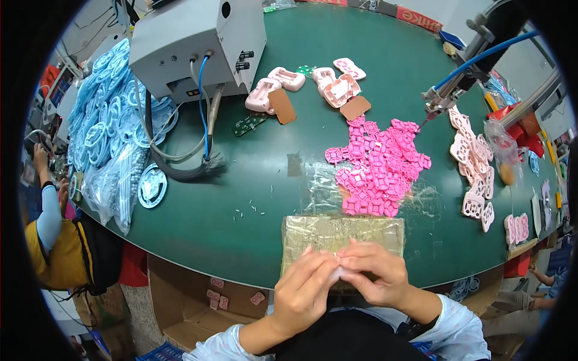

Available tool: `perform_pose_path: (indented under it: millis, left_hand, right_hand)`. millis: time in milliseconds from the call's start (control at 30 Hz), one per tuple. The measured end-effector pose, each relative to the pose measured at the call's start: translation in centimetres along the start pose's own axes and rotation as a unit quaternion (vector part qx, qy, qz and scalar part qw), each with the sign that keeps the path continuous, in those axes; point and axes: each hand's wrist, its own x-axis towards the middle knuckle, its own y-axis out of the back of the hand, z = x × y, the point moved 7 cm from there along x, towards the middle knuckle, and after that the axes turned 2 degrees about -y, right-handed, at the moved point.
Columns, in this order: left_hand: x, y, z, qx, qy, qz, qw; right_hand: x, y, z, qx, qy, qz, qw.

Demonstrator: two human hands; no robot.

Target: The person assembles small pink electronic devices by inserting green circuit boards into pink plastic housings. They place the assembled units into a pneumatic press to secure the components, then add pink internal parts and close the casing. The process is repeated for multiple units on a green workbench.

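My left hand (306,290) and my right hand (378,274) meet at the table's near edge, fingertips pinched together. Between them is a small pale pinkish-white piece (339,272), mostly covered by the fingers, so its kind does not show. Both hands are above the near part of a flat block wrapped in yellowish clear tape (343,231). Just beyond the block lies a heap of bright pink plastic button parts (379,165).
Farther back lie pale pink casings (262,96), brown cards (282,107) and a green circuit board (250,124). A grey machine (180,45) with cables stands left, by light-blue plastic parts (102,114). At right are pale pink shells (472,156) under a metal tool arm (454,84). Another person works far left.
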Motion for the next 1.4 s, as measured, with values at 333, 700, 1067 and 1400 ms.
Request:
perform_pose_path:
  millis: [333, 700, 1067, 1400]
  left_hand:
    - [0.7, 1.9, 0.6, -0.102, 0.057, -0.094, 0.989]
    - [2.1, 3.9, 5.0, -0.122, -0.038, -0.042, 0.991]
    - [2.4, 3.5, 6.2, -0.127, -0.07, -0.007, 0.989]
    - [2.5, 1.9, 4.4, -0.06, -0.032, -0.045, 0.997]
  right_hand:
    - [-0.7, 1.2, -1.0, 0.048, -0.005, -0.01, 0.999]
    - [1.1, 1.6, -5.5, 0.135, 0.024, -0.065, 0.988]
    - [1.1, 2.2, -5.3, 0.147, 0.016, -0.022, 0.989]
    - [2.1, 4.0, -1.9, 0.238, -0.081, -0.146, 0.957]
